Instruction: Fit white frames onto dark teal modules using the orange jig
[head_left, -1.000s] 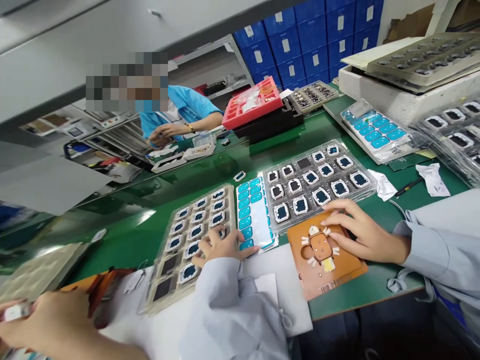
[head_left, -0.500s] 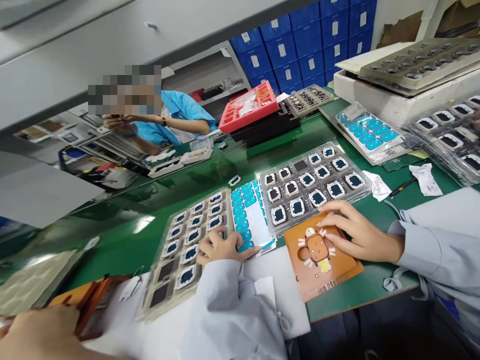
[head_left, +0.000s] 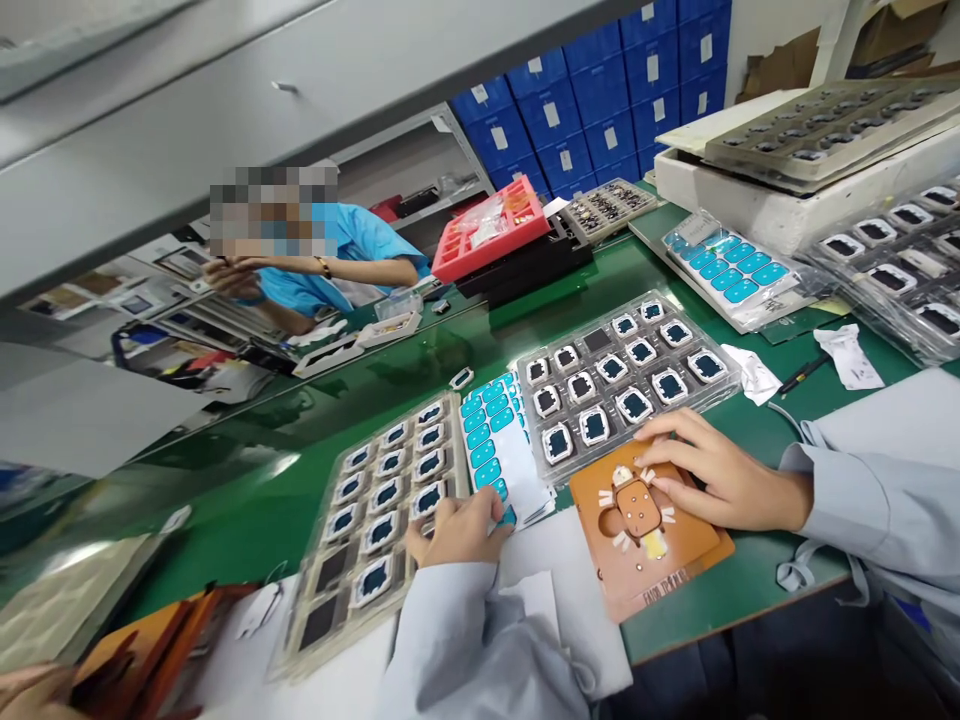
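Observation:
My left hand (head_left: 463,532) is over the lower end of a white sheet of blue adhesive pieces (head_left: 484,420). Its fingers are drawn together at a blue adhesive piece (head_left: 510,516), which the fingertips partly cover. To its left lies a clear tray of white-framed parts (head_left: 382,530). My right hand (head_left: 712,475) rests with fingers apart on the right part of an orange fixture plate (head_left: 615,575). White tabs stick out around a rounded orange block (head_left: 637,505) in the plate's middle.
Another tray of framed parts (head_left: 615,370) lies behind the fixture. One loose frame (head_left: 462,378) sits beyond the sheet. Crumpled paper (head_left: 752,375) and a black pen (head_left: 804,377) are at right. Another person's hand (head_left: 34,690) shows at lower left; a co-worker sits opposite.
My left hand's fingers were spread over the sheet and left tray; now they are curled together at the sheet's lower corner. My right hand stays on the fixture. The lower-left hand has drawn back.

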